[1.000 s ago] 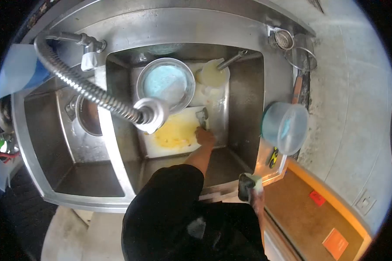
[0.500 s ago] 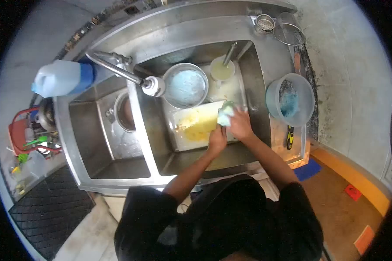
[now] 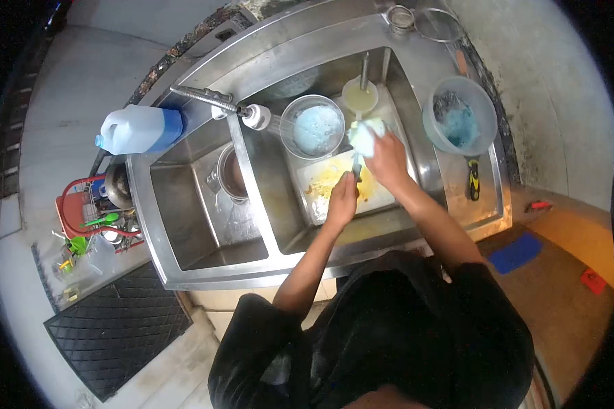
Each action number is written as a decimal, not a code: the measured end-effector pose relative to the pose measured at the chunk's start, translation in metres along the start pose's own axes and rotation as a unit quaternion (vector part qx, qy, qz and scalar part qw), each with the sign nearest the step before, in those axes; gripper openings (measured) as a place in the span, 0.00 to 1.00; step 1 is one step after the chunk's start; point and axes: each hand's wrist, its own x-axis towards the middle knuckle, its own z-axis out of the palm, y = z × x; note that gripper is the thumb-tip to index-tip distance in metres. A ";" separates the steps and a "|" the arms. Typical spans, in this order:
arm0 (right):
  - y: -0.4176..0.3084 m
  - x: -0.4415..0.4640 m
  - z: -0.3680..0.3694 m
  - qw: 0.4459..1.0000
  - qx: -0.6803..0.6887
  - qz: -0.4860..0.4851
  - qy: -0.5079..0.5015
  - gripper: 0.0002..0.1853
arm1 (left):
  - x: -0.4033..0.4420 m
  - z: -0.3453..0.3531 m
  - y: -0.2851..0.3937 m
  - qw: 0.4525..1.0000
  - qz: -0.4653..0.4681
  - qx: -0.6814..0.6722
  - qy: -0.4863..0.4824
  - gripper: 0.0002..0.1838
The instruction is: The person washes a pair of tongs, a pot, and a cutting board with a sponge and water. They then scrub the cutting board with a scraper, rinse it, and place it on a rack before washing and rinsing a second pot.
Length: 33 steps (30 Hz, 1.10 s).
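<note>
Above the right basin of the sink, my left hand [image 3: 342, 201] is closed around the dark handle of what looks like a knife [image 3: 357, 165], its grey blade pointing away from me. My right hand [image 3: 387, 160] grips a pale green, foamy sponge [image 3: 366, 136] against the blade's far end. Beneath both hands lies a white rectangular tray or board [image 3: 320, 211] smeared with yellow residue. Beyond it stand a round metal bowl [image 3: 286, 133] of bluish suds and a small container [image 3: 359, 99] of cloudy yellowish liquid with a utensil in it.
A faucet [image 3: 256, 117] reaches over the divider. The left basin holds a metal pot [image 3: 222, 178]. To the right are a plastic tub [image 3: 483, 116] with blue suds, a yellow-black handle [image 3: 473, 180] and strainers [image 3: 436, 24]. A blue-liquid jug [image 3: 133, 129] stands left.
My head view has shifted and turned, so the sink appears tilted. The right hand and sponge have moved along the blade, away from my left hand, exposing more of it.
</note>
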 end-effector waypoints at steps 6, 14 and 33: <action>-0.041 -0.040 -0.005 0.981 0.178 -0.021 -0.070 0.18 | 0.007 -0.012 0.009 0.963 0.002 -0.271 -0.002 0.29; -0.039 -0.068 0.039 0.906 0.367 0.208 -0.043 0.21 | 0.007 -0.012 0.027 0.898 -0.064 -0.430 -0.066 0.29; -0.010 -0.067 -0.038 0.583 0.701 0.334 -0.239 0.22 | 0.021 -0.042 0.085 0.737 -0.022 -0.633 -0.236 0.28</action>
